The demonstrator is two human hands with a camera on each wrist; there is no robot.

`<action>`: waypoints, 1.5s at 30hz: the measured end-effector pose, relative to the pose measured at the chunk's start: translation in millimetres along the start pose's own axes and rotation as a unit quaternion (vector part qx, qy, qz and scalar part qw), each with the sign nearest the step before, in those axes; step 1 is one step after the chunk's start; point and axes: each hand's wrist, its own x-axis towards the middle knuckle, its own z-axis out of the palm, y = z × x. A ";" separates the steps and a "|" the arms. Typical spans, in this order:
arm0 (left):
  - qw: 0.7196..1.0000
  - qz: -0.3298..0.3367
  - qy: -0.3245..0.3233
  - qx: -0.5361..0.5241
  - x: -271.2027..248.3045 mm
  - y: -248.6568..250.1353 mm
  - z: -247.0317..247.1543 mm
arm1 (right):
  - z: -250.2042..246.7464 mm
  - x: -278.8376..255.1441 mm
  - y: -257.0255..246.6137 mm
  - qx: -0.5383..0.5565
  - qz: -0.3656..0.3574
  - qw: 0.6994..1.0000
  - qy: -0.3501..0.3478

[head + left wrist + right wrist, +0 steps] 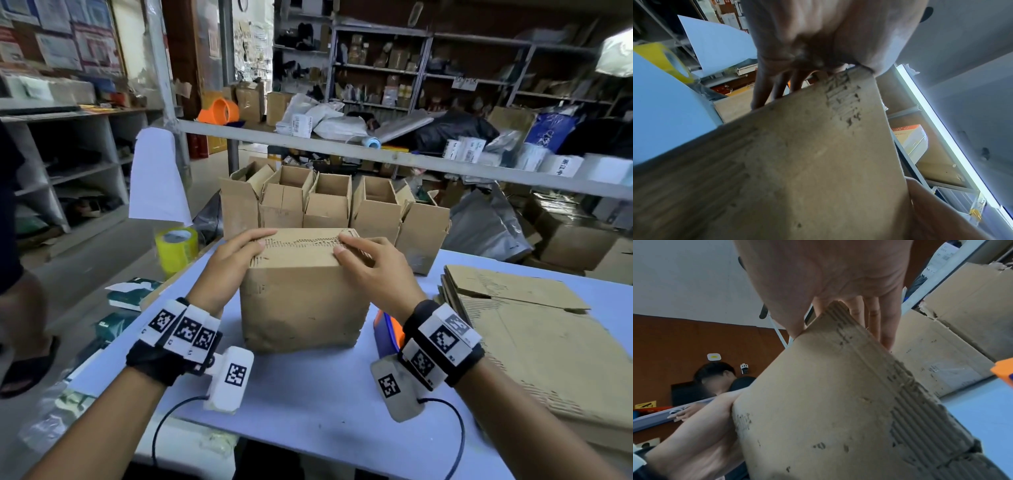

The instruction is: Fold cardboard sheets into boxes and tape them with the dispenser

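Halfway through one worn brown cardboard box (301,291) on the pale blue table (318,394): flaps folded shut under left hand (233,260) and right hand (373,263) gripping its top edges, taping undone, orange-and-blue tape dispenser (385,329) just beside, flat brown cardboard sheets (534,346) waiting.

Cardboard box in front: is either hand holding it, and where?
Both. The left hand grips the cardboard box at its top left edge, the right hand at its top right edge.
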 end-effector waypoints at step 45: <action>0.998 0.050 0.026 -0.010 8.3 -6.0 0.2 | -27.2 65.4 -111.7 0.097 -0.065 0.989 -0.089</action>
